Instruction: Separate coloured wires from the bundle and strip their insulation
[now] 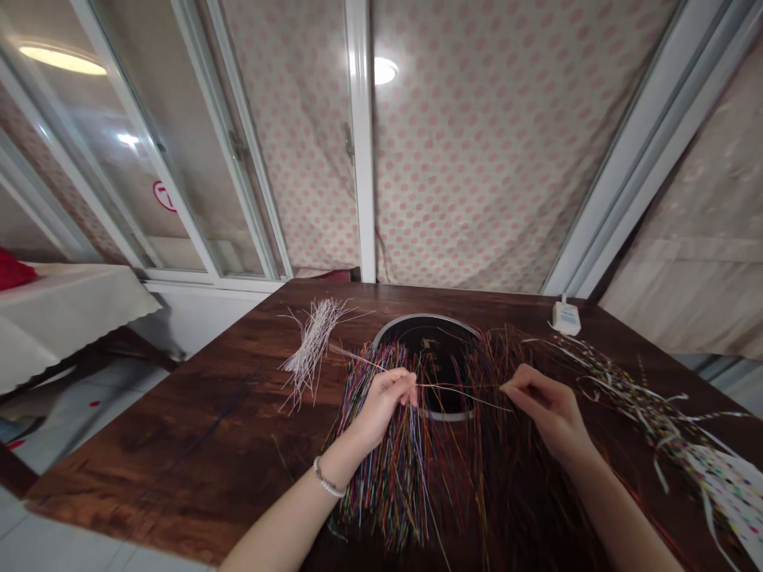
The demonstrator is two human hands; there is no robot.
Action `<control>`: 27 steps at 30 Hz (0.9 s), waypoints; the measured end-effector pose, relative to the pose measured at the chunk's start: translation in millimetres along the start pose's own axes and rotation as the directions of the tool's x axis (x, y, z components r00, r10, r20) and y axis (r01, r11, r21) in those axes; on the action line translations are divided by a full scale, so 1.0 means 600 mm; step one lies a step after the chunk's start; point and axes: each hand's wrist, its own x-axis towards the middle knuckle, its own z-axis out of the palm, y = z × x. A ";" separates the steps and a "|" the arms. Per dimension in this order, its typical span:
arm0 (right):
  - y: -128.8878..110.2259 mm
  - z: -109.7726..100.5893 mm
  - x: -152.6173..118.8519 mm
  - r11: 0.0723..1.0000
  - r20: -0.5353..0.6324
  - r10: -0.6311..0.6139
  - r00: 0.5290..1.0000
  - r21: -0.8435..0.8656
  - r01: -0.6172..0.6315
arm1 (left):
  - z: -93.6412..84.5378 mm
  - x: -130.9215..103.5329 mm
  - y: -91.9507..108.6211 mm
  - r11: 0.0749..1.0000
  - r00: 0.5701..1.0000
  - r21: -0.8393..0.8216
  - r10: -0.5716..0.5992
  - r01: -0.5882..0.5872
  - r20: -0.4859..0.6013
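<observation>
Thin strands [458,388] stretch between a left hand [385,401] and a right hand [548,405] above a dark wooden table [179,453], viewed from my remote post. I see the left hand pinching them between thumb and fingers, while the right hand's thumb and forefinger press together at the opposite side. Their long axis runs left to right across my view, nearly level, over a round black panel [411,327]. One, pale, sags rightward, its tip pointing just below the right hand's pinch; I cannot tell whether it is the same length that slants from the left hand up and away toward a white bundle [313,342]. A multicoloured bundle [387,488] lies beneath the left hand, a darker bundle [497,357] near the right.
</observation>
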 end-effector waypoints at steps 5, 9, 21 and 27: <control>0.025 0.025 -0.002 0.991 0.167 0.110 0.980 0.051 -0.120 | 0.000 -0.003 0.010 0.950 1.000 -0.311 0.006 -0.012 -0.022; 0.015 0.061 -0.018 0.978 0.246 0.111 0.963 0.144 -0.150 | -0.014 0.002 0.011 0.969 0.974 -0.215 0.073 -0.120 -0.215; 0.041 -0.012 0.004 0.993 -0.027 0.090 0.996 0.075 -0.088 | -0.005 -0.009 0.023 0.997 0.998 0.073 0.033 -0.037 0.058; 0.042 0.000 0.005 0.983 0.097 0.162 0.982 0.071 -0.169 | -0.034 0.003 0.037 0.961 0.988 -0.241 0.113 -0.137 -0.110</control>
